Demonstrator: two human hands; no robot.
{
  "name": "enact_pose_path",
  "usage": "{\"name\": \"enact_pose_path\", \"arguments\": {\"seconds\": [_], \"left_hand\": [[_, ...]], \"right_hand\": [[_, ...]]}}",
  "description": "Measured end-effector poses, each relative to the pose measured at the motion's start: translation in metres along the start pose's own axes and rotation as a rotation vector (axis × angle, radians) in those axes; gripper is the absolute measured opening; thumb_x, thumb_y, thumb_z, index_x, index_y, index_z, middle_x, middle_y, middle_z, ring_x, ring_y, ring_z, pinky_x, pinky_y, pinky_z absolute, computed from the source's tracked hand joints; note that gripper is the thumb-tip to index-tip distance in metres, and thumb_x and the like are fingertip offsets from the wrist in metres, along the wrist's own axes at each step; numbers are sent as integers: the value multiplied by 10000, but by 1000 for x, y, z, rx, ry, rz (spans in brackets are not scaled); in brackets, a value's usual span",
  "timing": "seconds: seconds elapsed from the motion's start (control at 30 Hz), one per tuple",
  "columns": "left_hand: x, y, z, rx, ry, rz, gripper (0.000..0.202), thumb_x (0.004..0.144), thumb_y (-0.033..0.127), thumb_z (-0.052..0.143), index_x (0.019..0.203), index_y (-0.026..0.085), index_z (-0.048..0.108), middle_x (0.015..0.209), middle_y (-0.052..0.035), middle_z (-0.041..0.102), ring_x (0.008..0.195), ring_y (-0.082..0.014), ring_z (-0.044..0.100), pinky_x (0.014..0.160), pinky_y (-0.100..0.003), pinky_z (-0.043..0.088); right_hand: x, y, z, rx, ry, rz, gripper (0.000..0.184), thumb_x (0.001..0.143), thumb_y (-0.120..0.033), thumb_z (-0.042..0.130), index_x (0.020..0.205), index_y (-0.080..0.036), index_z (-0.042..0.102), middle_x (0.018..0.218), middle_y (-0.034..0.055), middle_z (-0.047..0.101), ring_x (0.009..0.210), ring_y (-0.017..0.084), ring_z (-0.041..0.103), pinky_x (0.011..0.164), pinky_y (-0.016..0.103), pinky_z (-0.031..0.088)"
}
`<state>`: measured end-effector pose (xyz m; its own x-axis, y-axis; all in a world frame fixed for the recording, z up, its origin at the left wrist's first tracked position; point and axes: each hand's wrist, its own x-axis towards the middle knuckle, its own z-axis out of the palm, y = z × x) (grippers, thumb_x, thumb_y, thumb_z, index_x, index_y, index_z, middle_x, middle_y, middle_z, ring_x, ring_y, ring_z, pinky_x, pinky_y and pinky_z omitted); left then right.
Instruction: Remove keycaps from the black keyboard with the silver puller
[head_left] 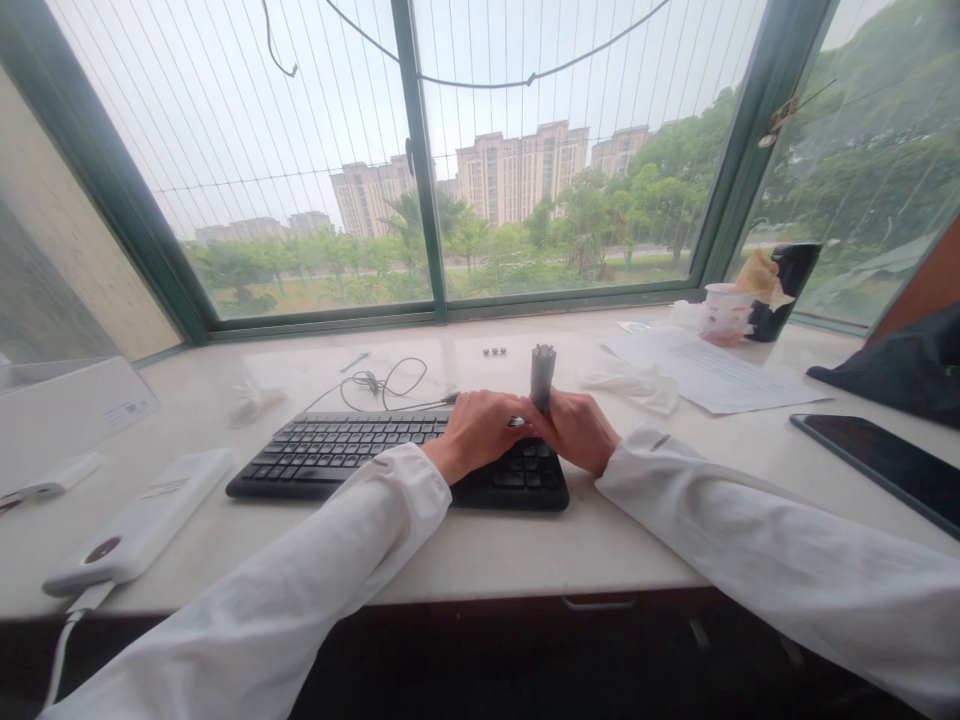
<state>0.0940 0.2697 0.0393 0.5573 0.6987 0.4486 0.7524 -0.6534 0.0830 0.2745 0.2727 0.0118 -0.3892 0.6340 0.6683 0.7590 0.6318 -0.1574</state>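
Note:
A black keyboard (337,450) lies on the white tabletop, with both hands over its right end. My right hand (577,425) is closed round a dark grey, stick-shaped tool (542,375) that points upward and has a notched or tufted top end. Its lower end is hidden behind the fingers. My left hand (480,425) is bent over the keys, touching or nearly touching the right hand. Its fingers look curled together, and what they hold, if anything, is hidden. Beyond the hands sit small dark keycap-like pieces (494,352) in a row.
A coiled black cable (375,383) lies behind the keyboard. To the left is a white power bank (142,520) with a cord. On the right are crumpled tissue (634,385), a paper sheet (720,370), a phone (885,465), a cup (725,315) and a black cylinder (787,290).

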Motion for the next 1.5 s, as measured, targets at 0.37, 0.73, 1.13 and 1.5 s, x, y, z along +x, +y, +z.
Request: {"name": "enact_pose_path", "arguments": {"seconds": [0.37,0.73,1.13,1.5], "left_hand": [[2,4,-2,-55,-2,-15,236,861,464,616,876,284,769,891,-6,761,807,-209,687,626,-278,406],[2,-9,-7,-29,172,-29,172,797,380,671,901,256,729,924,30,748,783,-160,689,621,-253,399],[3,-7,-11,140,164,5,224,879,416,601,966,240,708,978,1,738,758,-173,681,553,-267,306],[3,-14,-13,134,179,30,294,937,495,526,1003,276,712,1025,25,730,728,-135,659,558,-267,301]], "right_hand": [[3,-10,-11,-45,202,-49,405,979,-454,350,813,-169,586,592,66,627,551,182,601,559,273,375],[21,11,-29,351,90,248,308,940,-509,480,984,-225,589,567,-27,622,536,150,615,605,259,446],[22,17,-14,949,-201,433,557,669,-490,796,945,-239,383,691,-19,683,614,166,639,480,244,474],[25,14,-27,997,-188,411,660,579,-481,857,894,-252,325,786,-20,703,595,125,589,525,258,472]]}}
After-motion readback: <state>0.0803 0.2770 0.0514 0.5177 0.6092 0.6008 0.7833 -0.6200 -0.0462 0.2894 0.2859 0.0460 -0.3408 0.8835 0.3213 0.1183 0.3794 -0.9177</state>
